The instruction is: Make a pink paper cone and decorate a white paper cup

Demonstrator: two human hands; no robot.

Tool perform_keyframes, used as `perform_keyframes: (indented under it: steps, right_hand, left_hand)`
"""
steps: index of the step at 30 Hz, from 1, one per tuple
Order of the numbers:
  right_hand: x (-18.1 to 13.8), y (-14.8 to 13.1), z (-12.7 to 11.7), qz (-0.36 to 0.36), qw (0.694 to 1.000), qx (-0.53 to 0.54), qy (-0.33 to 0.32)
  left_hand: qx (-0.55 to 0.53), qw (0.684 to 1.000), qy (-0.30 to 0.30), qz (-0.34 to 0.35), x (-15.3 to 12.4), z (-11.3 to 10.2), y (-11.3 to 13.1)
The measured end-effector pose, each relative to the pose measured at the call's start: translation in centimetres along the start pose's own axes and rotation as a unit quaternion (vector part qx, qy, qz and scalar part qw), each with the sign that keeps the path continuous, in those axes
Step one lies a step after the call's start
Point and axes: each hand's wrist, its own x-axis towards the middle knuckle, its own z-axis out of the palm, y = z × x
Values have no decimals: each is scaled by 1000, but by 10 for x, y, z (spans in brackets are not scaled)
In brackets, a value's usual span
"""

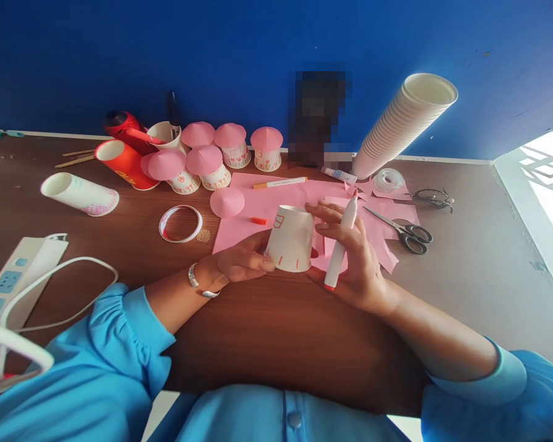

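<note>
My left hand (246,258) grips an upside-down white paper cup (292,242) by its lower left side. Red lines mark the cup: a small window shape near its top and short strokes along the bottom rim. A white marker (341,245) with a red tip pointing up is held between the fingers of my right hand (362,264). Fingertips of that hand also reach the cup's right side. Behind the cup a red marker cap (258,221) lies on pink paper (239,230). A pink paper cone (227,202) rests at the sheet's left edge.
Several decorated cups with pink cone roofs (267,141) stand at the back. A tall stack of paper cups (405,123) leans at the right, near scissors (408,233) and clear tape (389,180). To the left are a tape ring (180,223) and a power strip (23,276).
</note>
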Motion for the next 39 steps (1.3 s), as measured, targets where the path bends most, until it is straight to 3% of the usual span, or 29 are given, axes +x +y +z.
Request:
perform_keyframes:
  steps: [6,12,19,25,28,39]
  right_hand:
    - [-1,-2,-7,2,992,-125,-30]
    - [-3,-3,-3,4,991,-116,-61]
    - [2,-14,-21,-49,994,-37,94]
    - [8,-34,-31,-23,1000,-4,20]
    - [7,-35,-26,-2,1000,21,20]
    - [2,-32,-15,-54,998,-21,33]
  left_hand:
    - [54,997,50,23,10,13,1]
    - [84,989,121,-22,8,15,-1]
    - [18,992,116,38,5,7,0]
    - [18,994,97,53,5,6,-2]
    - [19,994,96,46,4,5,-3]
    - [21,993,112,33,5,10,2]
